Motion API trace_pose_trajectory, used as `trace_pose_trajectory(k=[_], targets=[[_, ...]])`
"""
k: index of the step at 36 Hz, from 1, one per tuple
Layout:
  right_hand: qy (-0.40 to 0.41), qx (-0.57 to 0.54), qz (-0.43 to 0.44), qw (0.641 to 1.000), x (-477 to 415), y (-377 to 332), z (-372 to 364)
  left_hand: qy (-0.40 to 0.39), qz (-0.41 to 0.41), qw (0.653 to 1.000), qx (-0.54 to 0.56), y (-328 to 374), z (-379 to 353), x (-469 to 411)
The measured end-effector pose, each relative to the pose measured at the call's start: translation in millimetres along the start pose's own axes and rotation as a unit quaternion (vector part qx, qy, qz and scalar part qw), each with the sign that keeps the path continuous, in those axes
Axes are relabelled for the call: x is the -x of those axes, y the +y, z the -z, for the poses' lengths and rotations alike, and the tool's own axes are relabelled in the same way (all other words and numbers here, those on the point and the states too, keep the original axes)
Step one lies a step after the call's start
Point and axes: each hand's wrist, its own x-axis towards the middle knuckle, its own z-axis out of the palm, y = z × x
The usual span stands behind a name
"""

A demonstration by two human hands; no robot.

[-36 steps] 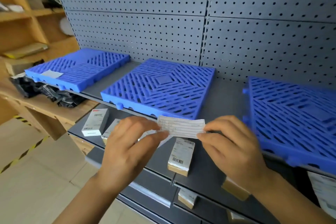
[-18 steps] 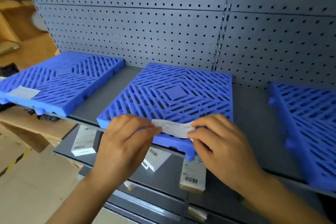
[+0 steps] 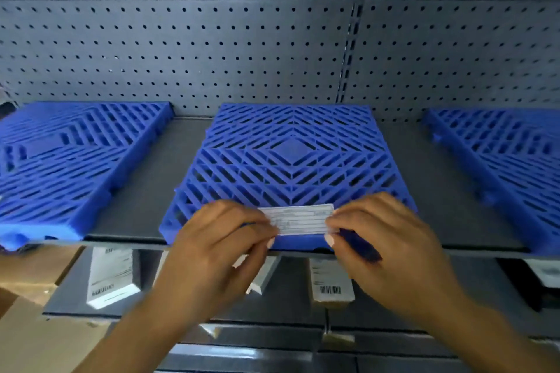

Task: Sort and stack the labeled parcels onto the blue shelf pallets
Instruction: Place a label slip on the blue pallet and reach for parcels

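Note:
A white printed label (image 3: 298, 219) lies stretched across the front edge of the middle blue pallet (image 3: 291, 157). My left hand (image 3: 218, 248) pinches its left end and my right hand (image 3: 385, 245) pinches its right end. Two more blue pallets sit on the same grey shelf, one at the left (image 3: 69, 160) and one at the right (image 3: 509, 160). On the shelf below lie labeled parcels: a white box (image 3: 110, 275) at the left, a brown box with a barcode (image 3: 331, 285) under my right hand, and another parcel (image 3: 260, 275) mostly hidden behind my left hand.
A grey pegboard wall (image 3: 272, 39) backs the shelf. Bare grey shelf (image 3: 142, 209) shows between the pallets. Cardboard (image 3: 33, 330) stands at the lower left. Further shelf fronts (image 3: 272, 354) run below the parcels.
The view swung left and closer, centring the middle pallet. Both hands carried the label up from mid-air in front of the lower shelf onto that pallet's front edge.

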Motion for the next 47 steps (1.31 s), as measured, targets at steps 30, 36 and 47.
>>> trace_pose_trajectory(k=[30, 36, 47], targets=[[0.062, -0.008, 0.067, 0.996, 7, 9, -12, 0.015, -0.003, 0.998, 0.053, -15, -7, 1], [0.062, -0.002, 0.071, 0.996, 6, 8, -12, 0.026, -0.002, 0.999, 0.044, -15, -8, 3], [0.057, 0.029, 0.044, 0.997, 11, 0, 3, 0.005, 0.035, 0.998, 0.045, -11, -2, 1]])
